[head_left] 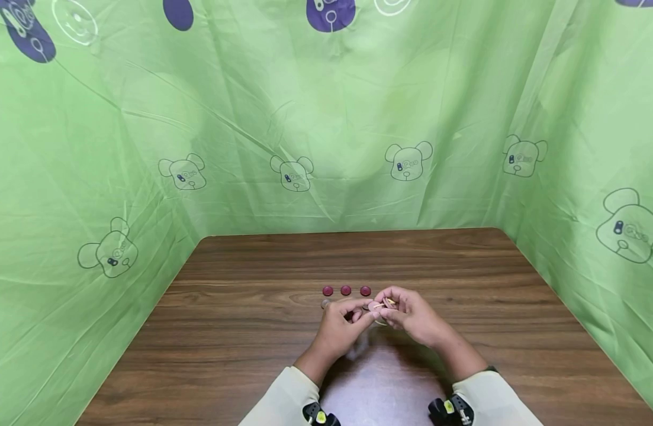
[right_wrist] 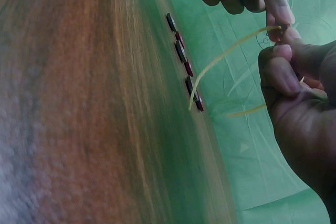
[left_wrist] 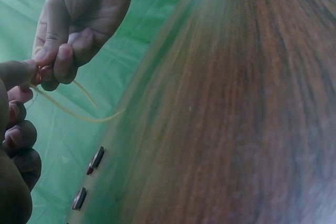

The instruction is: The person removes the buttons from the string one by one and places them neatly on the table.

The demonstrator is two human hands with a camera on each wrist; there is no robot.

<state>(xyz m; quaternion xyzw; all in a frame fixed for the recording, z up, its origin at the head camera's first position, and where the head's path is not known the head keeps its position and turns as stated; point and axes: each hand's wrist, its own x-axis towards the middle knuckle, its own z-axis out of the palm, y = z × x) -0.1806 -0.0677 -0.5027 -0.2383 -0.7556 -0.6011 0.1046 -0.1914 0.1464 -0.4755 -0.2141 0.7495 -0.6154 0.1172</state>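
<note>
Both hands meet above the table, fingertip to fingertip. My left hand (head_left: 338,330) pinches a thin yellow cord (left_wrist: 68,111) between thumb and fingers. The right hand (head_left: 415,319) pinches at the same spot, its other fingers curled. Loose lengths of the cord hang from the fingertips in both wrist views. Something small where the fingertips meet is mostly covered, so its kind cannot be told. Just beyond the hands lies a row of three dark red round discs (head_left: 346,290). A greyish disc (head_left: 325,303) shows nearer, partly behind the left hand.
The brown wood-grain table (head_left: 241,331) spreads out on both sides of the hands. Green cloth (head_left: 347,118) printed with bear heads hangs behind and along both sides. From the right wrist, dark discs (right_wrist: 180,52) show beside the red ones near the far edge.
</note>
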